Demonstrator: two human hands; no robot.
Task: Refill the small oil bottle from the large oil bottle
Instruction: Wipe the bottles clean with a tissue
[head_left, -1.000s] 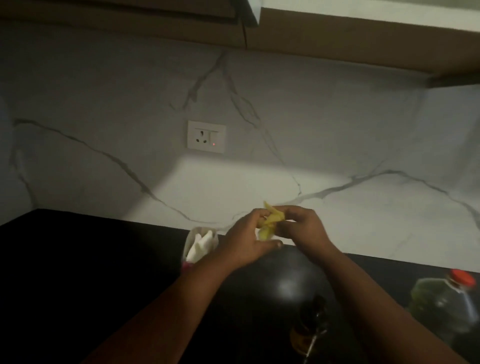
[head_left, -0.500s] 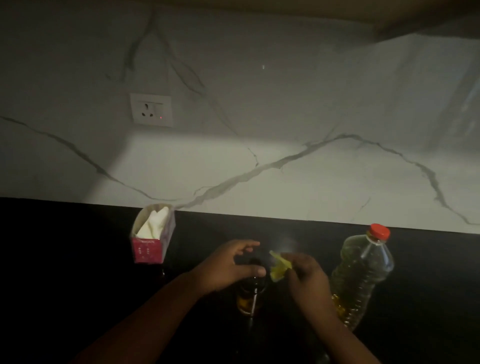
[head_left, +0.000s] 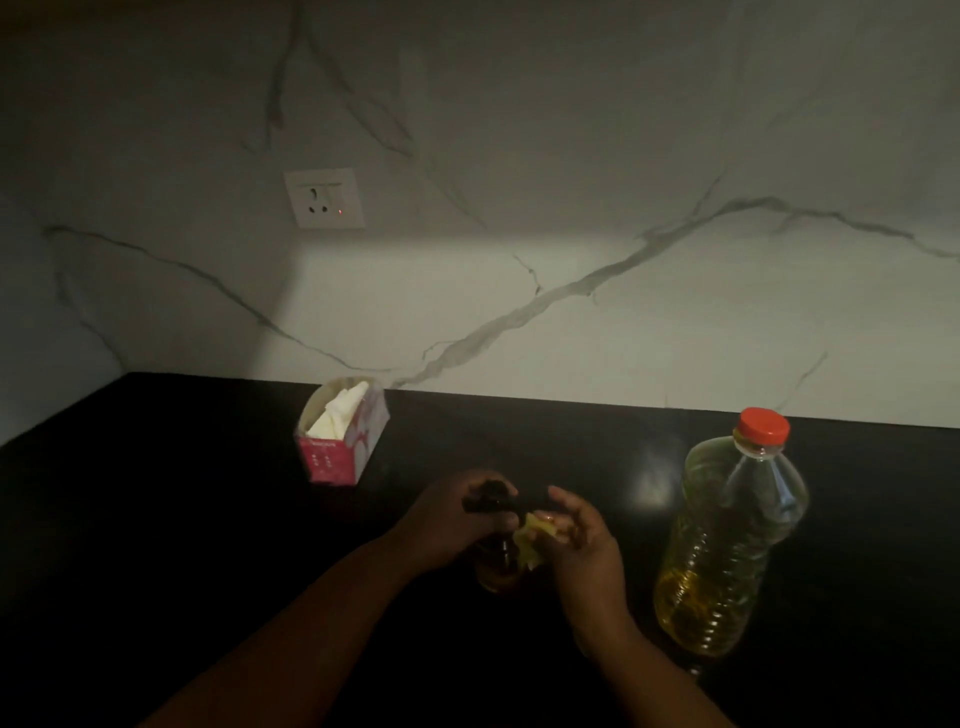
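The small oil bottle (head_left: 500, 569), dark with amber oil at its base, stands on the black counter (head_left: 182, 519) between my hands. My left hand (head_left: 452, 519) grips its dark top. My right hand (head_left: 582, 540) holds a crumpled yellow piece (head_left: 530, 540) against the bottle's right side, with its upper fingers stretched toward the top. The large clear oil bottle (head_left: 727, 545) with a red cap (head_left: 764, 427) stands upright to the right, capped, with yellow oil in it.
A pink and white tissue box (head_left: 340, 434) with white tissues sits behind and left of my hands near the marble wall. A wall socket (head_left: 324, 198) is above it.
My hands came down from in front of the wall to the small bottle. The left hand took hold of its top; the right hand brought the yellow piece against the bottle. The view tilted down.
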